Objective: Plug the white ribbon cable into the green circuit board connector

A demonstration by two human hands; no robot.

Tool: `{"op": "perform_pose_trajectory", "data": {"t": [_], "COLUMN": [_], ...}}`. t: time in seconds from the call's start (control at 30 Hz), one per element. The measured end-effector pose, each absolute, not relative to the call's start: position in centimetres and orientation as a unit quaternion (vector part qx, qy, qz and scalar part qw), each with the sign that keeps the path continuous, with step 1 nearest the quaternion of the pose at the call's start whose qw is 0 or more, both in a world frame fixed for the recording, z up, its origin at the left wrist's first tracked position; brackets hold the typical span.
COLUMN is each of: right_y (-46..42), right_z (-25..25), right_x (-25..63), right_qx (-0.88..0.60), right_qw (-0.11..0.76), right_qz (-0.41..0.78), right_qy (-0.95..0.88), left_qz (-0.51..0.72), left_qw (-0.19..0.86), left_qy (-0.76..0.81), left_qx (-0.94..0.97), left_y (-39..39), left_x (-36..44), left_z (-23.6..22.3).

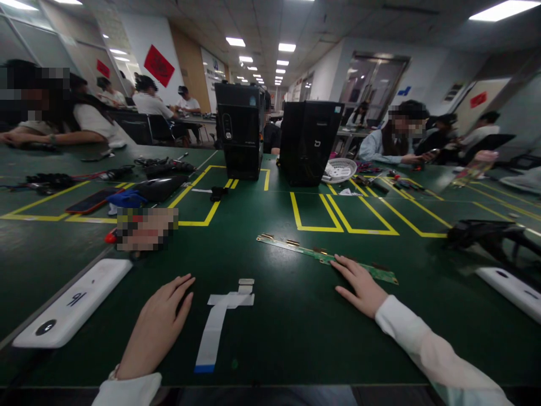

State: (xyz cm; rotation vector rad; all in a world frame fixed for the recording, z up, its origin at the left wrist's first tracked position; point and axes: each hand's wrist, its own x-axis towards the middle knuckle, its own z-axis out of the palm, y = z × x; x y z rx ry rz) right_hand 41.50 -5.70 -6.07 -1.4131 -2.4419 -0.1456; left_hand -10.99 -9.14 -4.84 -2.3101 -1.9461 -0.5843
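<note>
ok so your left hand is palm down, fingers pretty straight and close together, thumb a little apart, no grip on anything. it's just beside the flat cable, which lies loose between your hands, blue end toward you and connector away from you. my guess is it's laid flat like that so the thin ribbon doesn't get creased.

your right hand is open too, fingers loosely spread, fingertips at the near edge of the green board. looks like a light touch rather than a pinch, maybe just to steady it, though i can't tell how much it's pressing. the board lies flat at a slant, beyond the cable and to its right, probably so that long skinny shape has the table under all of it.

now the count: one board, with at least three gold tabs (the ones by your fingers are too blurry to be sure). one cable, one blue end. two white cases, one out left and one out right. two black towers, left and right, standing upright further back, and one white basket beside the right one.
</note>
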Motion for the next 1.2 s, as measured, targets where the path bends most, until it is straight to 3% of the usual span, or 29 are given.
{"op": "perform_pose_trajectory", "data": {"t": [0.3,0.57,0.87,1.03,1.2], "right_y": [-3.5,-4.5,-3.3,-2.5,-2.7], "right_z": [-4.5,-2.4,-3.5,-4.2,-4.2], "right_x": [28.8,23.2,26.4,30.1,31.0], "right_qx": [-0.437,-0.41,-0.357,-0.361,-0.359], "right_qw": [0.156,0.131,0.165,0.208,0.194], "right_qz": [0.018,0.071,0.032,0.035,0.05], "right_qy": [-0.886,-0.9,-0.919,-0.908,-0.912], "left_qz": [-0.191,-0.192,-0.201,-0.207,-0.165], "left_qw": [0.039,0.039,0.028,-0.057,-0.107], "left_qy": [-0.631,-0.632,-0.627,-0.603,-0.479], "left_qx": [-0.751,-0.75,-0.752,-0.768,-0.856], "left_y": [-9.3,-9.1,-9.1,-9.8,-10.5], "left_x": [-10.9,-10.8,-11.1,-9.9,-5.9], "left_z": [-4.6,-4.7,-4.8,-3.7,-0.9]}}
